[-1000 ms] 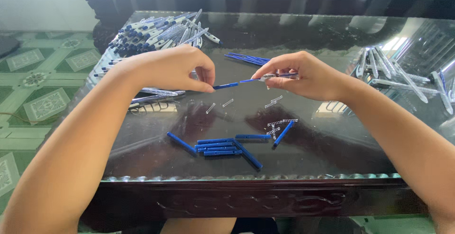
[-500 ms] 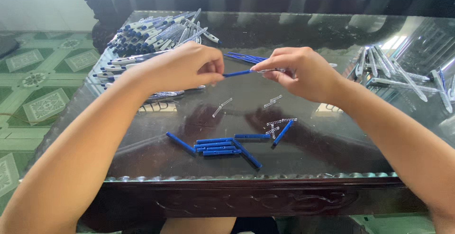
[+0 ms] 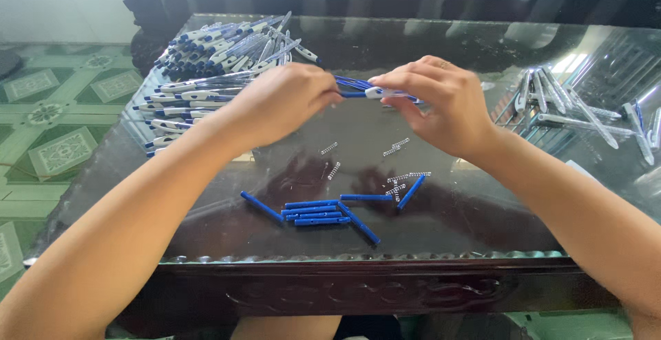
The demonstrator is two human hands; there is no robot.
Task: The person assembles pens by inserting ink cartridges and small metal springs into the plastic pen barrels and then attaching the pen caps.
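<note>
Head view: one pen (image 3: 368,93), slim, blue at the left end with a white section toward the right, held level between both hands above the glass table (image 3: 482,50). Left hand (image 3: 279,102) is closed on the blue end, fingertips pinching; right hand (image 3: 441,102) is closed on the white part, thumb under and fingers over. Judged light, stiff, of smooth plastic, likely slippery along the barrel and apt to come apart at the join; best taken by a fingertip pinch on each side of that join, as now. Below the grip, on the glass: loose blue tubes (image 3: 313,212) lying in a small cluster, with several small metal springs (image 3: 399,147) scattered just beyond them; the springs look tiny and easily lost. Left of the grip and farther off: a heap of finished pens (image 3: 213,64), blue and white. Right of the grip, well apart: clear barrels (image 3: 571,106), spread loosely.
</note>
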